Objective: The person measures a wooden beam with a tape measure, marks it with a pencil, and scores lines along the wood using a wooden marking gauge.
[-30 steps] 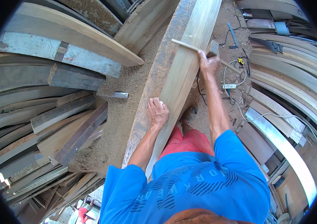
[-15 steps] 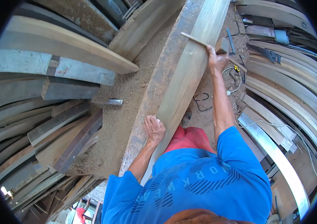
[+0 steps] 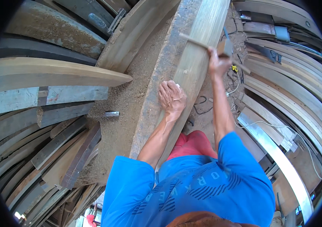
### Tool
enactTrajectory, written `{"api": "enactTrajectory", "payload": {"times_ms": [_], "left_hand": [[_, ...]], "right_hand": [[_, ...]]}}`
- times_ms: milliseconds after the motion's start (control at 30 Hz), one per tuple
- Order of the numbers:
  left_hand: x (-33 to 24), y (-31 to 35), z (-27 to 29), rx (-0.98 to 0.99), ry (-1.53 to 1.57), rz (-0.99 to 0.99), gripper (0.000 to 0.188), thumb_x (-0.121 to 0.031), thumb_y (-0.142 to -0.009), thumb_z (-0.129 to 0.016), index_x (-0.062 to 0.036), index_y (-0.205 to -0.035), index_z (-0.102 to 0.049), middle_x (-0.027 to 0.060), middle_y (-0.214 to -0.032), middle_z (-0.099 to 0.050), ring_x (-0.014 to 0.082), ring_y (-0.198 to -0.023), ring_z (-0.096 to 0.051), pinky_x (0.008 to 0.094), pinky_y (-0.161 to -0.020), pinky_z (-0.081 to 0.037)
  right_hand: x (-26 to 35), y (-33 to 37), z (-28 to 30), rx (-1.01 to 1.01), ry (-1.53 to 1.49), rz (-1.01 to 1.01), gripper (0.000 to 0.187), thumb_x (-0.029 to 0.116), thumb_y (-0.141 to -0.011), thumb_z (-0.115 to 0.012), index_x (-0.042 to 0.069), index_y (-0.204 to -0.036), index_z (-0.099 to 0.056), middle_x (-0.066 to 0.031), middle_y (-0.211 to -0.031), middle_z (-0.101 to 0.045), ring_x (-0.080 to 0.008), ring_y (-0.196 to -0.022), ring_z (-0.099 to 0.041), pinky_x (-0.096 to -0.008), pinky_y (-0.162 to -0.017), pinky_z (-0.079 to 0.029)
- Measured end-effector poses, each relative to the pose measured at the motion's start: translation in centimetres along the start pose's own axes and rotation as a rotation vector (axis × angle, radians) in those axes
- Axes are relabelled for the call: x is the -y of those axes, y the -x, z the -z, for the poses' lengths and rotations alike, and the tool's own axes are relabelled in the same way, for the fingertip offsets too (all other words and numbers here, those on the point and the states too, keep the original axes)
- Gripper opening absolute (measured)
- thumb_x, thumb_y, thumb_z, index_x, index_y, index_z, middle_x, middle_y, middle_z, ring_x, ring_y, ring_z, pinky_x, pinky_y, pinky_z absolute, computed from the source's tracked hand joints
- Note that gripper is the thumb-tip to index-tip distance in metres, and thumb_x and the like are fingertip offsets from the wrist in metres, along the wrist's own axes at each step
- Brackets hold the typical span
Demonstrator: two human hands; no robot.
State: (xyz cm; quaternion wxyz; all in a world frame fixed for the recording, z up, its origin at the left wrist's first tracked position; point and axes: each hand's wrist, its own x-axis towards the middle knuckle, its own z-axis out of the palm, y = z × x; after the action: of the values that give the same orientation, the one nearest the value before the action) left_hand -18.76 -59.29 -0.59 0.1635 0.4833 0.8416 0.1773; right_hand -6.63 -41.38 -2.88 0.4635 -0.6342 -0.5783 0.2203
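Observation:
A long, pale plank [image 3: 191, 64] lies on the worn, sawdust-covered bench [image 3: 151, 96] and runs away from me. My right hand [image 3: 218, 65] is closed on a wooden marking gauge [image 3: 197, 42], a thin stick with a block on it. The stick crosses the plank, and its other end sticks out past the hand on the right. My left hand [image 3: 171, 97] rests over the plank's left side, its fingers curled in. A small whitish bit shows by its fingers, but I cannot make out what it is.
Stacked boards [image 3: 62, 96] crowd the left, one pointed end reaching toward the bench. More timber [image 3: 289, 87], a handsaw [image 3: 263, 53] and a shiny metal strip [image 3: 288, 170] lie at right. A white cord [image 3: 259, 123] trails there. Sawdust [image 3: 113, 145] covers the ground at left.
My left hand has slid forward along the plank, away from my body, still curled. My right hand keeps hold of the marking gauge, slightly blurred. The whole view has shifted a little.

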Motion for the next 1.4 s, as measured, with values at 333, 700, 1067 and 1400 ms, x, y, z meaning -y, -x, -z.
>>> {"api": "enactTrajectory", "payload": {"times_ms": [333, 700, 1067, 1400], "left_hand": [[-0.7, 0.0, 0.0, 0.015, -0.046, -0.239, 0.099, -0.052, -0.079, -0.072, -0.0026, -0.148, -0.020, 0.0322, -0.129, -0.040, 0.0437, -0.107, -0.043, 0.0571, -0.094, -0.034], [-4.6, 1.5, -0.5, 0.153, -0.104, -0.110, 0.120, -0.040, -0.058, -0.085, -0.0204, -0.154, -0.015, 0.0402, -0.135, -0.026, 0.0508, -0.113, -0.038, 0.0619, -0.097, -0.030], [-4.7, 1.5, -0.5, 0.169, -0.106, -0.168, 0.115, -0.043, -0.058, -0.083, -0.0198, -0.151, -0.020, 0.0383, -0.132, -0.027, 0.0473, -0.106, -0.039, 0.0576, -0.094, -0.032], [-3.7, 1.7, -1.4, 0.123, -0.081, -0.176, 0.119, -0.043, -0.056, -0.085, -0.0194, -0.151, -0.019, 0.0382, -0.134, -0.025, 0.0470, -0.107, -0.039, 0.0576, -0.093, -0.033]], "right_hand": [[-0.3, -2.3, -1.1, 0.092, 0.058, -0.175, 0.053, 0.022, -0.070, -0.089, 0.001, -0.111, -0.062, -0.0172, -0.094, -0.071, -0.0316, -0.084, -0.070, -0.0399, -0.075, -0.054], [-0.1, -2.2, 2.1, 0.147, 0.042, -0.176, 0.070, 0.026, -0.073, -0.081, -0.003, -0.130, -0.054, -0.0261, -0.117, -0.063, -0.0427, -0.110, -0.062, -0.0455, -0.094, -0.049], [-2.8, -3.2, 1.4, 0.012, -0.043, -0.032, 0.049, 0.022, -0.072, -0.088, -0.002, -0.107, -0.063, -0.0140, -0.088, -0.069, -0.0248, -0.078, -0.066, -0.0357, -0.071, -0.053], [-2.3, 0.9, 1.7, -0.048, -0.038, -0.007, 0.039, 0.027, -0.076, -0.086, -0.002, -0.094, -0.067, -0.0092, -0.079, -0.070, -0.0199, -0.070, -0.066, -0.0359, -0.067, -0.053]]}}
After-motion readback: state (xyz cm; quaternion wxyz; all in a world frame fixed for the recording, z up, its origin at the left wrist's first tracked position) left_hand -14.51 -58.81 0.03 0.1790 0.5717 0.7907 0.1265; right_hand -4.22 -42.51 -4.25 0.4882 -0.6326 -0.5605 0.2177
